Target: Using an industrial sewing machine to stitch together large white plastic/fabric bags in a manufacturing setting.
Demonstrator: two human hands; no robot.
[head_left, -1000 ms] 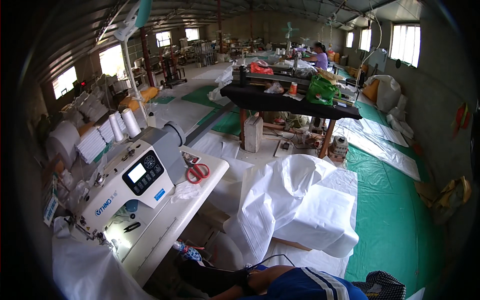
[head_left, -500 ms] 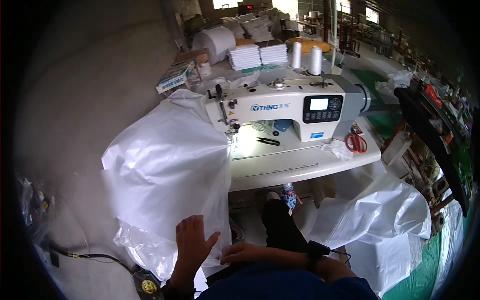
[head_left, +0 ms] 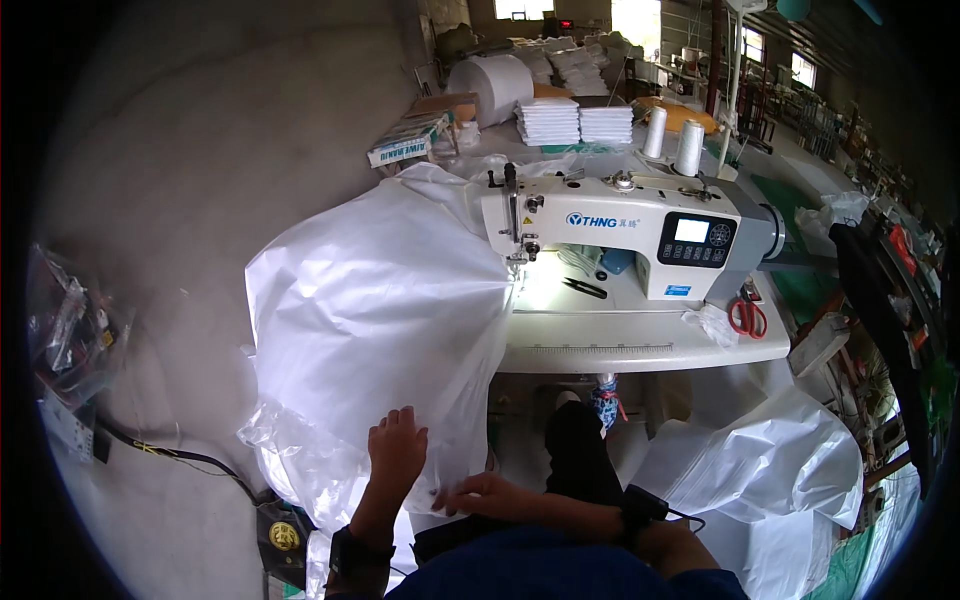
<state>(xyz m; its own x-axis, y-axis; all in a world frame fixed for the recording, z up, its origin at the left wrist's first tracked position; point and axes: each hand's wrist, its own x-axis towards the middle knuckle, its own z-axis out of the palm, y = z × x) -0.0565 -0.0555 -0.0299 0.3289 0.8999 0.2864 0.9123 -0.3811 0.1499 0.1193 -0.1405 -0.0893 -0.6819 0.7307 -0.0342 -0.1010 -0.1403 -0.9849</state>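
Here, a white sewing machine [head_left: 640,235] stands on a pale desk [head_left: 640,350], with red-handled scissors [head_left: 745,317] near its right end, black thread snips [head_left: 583,288] under its arm and two thread cones [head_left: 672,140] behind it. A big roll of white material [head_left: 492,88] and stacks of folded white pieces [head_left: 575,122] lie further back. A large white plastic sheet [head_left: 375,310] drapes from the needle end over the desk's left edge toward the floor, hiding that corner. More white sheeting [head_left: 770,465] is heaped at lower right. The left hand [head_left: 397,450] lies flat, fingers spread, on the sheet's lower part; the right hand [head_left: 480,494] touches its bottom hem, its grip hard to make out. Both forearms are cut off by the frame's lower edge.
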